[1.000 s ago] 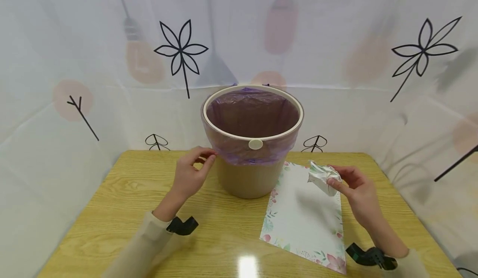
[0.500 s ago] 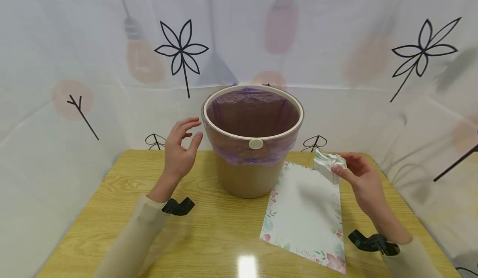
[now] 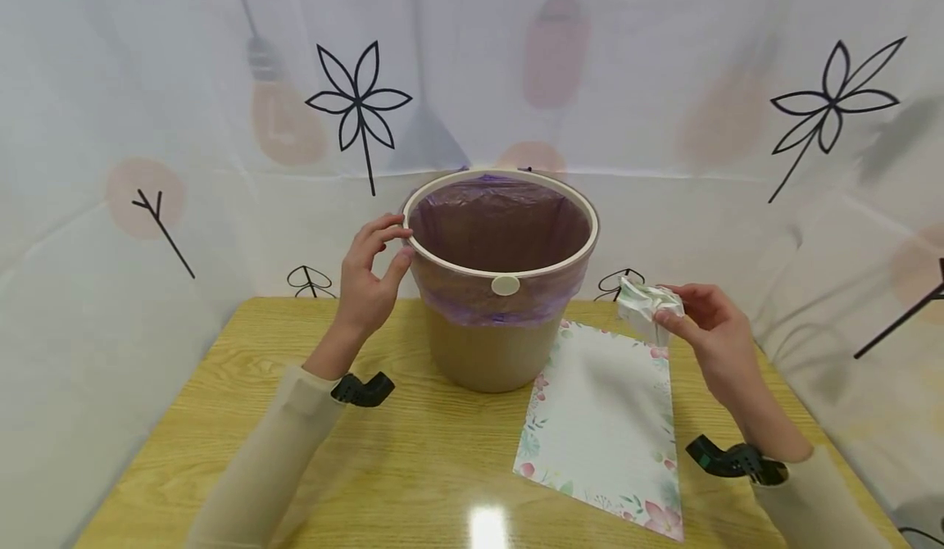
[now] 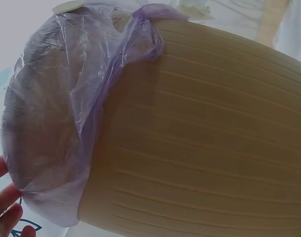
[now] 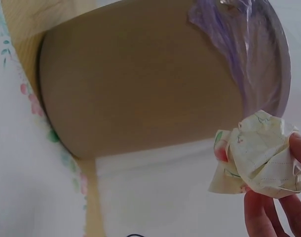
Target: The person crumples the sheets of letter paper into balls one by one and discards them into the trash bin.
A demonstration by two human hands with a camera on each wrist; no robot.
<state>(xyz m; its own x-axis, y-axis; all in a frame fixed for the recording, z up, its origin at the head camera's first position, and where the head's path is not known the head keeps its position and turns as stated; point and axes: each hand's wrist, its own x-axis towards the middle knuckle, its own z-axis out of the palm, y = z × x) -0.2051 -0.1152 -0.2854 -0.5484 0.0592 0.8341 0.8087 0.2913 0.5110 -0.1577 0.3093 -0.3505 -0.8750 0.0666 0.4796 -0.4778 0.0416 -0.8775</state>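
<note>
Right of centre, one paper ball (image 3: 643,305) is sitting just left of the right hand (image 3: 717,342), whose thumb and fingers are pinching it. The left hand (image 3: 366,287), fingers loosely spread, is touching one bin (image 3: 479,354) at centre. One sheet (image 3: 605,430) is lying lower right.

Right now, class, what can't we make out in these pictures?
Head view: floor of the bin, hidden by the purple liner.
Left wrist view: most of the left hand, cut off by the left edge.
Right wrist view: far side of the crumpled paper, hidden by its near folds.
</note>
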